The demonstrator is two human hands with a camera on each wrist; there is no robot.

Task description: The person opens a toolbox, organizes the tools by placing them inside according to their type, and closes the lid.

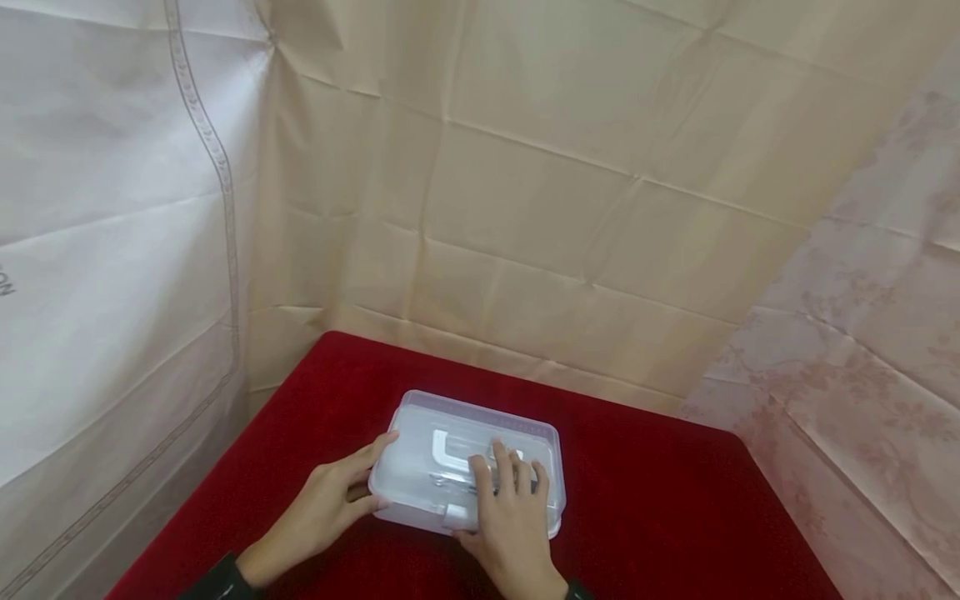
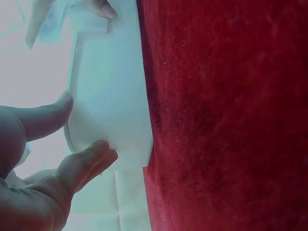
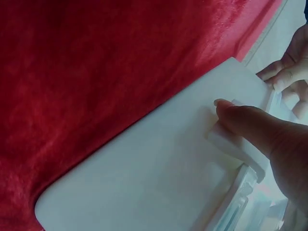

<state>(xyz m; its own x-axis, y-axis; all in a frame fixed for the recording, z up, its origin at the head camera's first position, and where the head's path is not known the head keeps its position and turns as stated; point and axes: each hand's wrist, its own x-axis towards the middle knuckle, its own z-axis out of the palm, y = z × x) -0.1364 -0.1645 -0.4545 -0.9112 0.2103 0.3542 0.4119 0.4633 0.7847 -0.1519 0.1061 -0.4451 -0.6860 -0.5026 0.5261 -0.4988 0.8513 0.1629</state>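
A translucent white plastic box (image 1: 420,454) with a clear lid and a white handle (image 1: 442,450) lies in front of me. My left hand (image 1: 330,496) holds its left end, thumb at the near corner and a finger along the lid's edge. Bent over the lid, the fingers of my right hand (image 1: 513,521) touch its top. The right thumb (image 3: 250,122) presses on the front latch (image 3: 236,147), which also shows as a white latch (image 1: 456,515) in the head view. Small items seem to lie under the lid, partly hidden by the right hand.
The box rests on a red cloth-covered table (image 1: 660,492). A beige sheet (image 1: 525,208) hangs behind it, a white sheet (image 1: 112,208) at the left and a floral-patterned sheet (image 1: 862,350) at the right.
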